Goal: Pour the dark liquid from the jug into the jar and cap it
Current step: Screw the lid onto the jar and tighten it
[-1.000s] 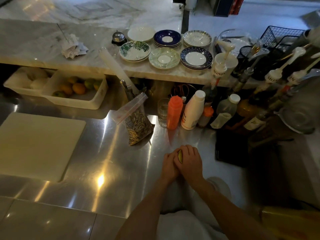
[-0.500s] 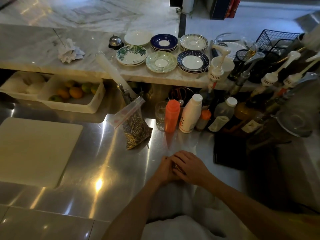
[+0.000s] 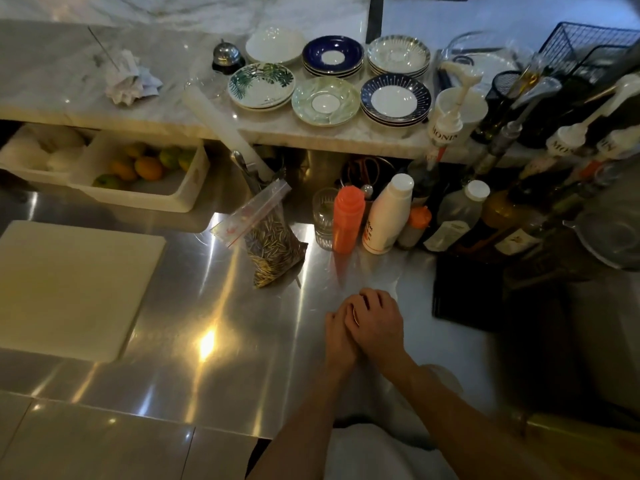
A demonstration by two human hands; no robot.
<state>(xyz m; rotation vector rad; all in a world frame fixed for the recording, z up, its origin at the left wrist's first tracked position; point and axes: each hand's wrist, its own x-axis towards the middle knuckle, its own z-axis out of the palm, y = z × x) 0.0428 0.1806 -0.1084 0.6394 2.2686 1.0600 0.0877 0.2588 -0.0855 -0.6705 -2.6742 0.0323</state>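
Steel counter [image 3: 194,317] stretches under the hands, dim and streaked with glare. Compared with half a second ago, the right hand [image 3: 377,327] has rolled back over the left hand [image 3: 341,336], its knuckles up again much as they were a second ago, and a thin gold sliver [image 3: 354,312] shows between the palms once more. Both hands are pressed together and curled closed around that small thing; what it is cannot be told, though it may be the cap. Neither the jug nor the jar can be picked out with any certainty in the dark clutter. Beyond the fingertips stand an orange squeeze bottle [image 3: 347,220], a white bottle [image 3: 388,216] just right of it and a ribbed glass [image 3: 323,218] just left of it; a zip bag of seeds [image 3: 270,237] leans further left. Well to the left of the hands lies a pale cutting board [image 3: 69,285], and to their right a black mat [image 3: 467,292], with pump bottles [image 3: 446,123] crowded behind it. Stacked saucers [image 3: 394,98] sit on the marble shelf [image 3: 62,71] above. Both forearms come in from the lower edge, wrists nearly touching, hands just above the steel.
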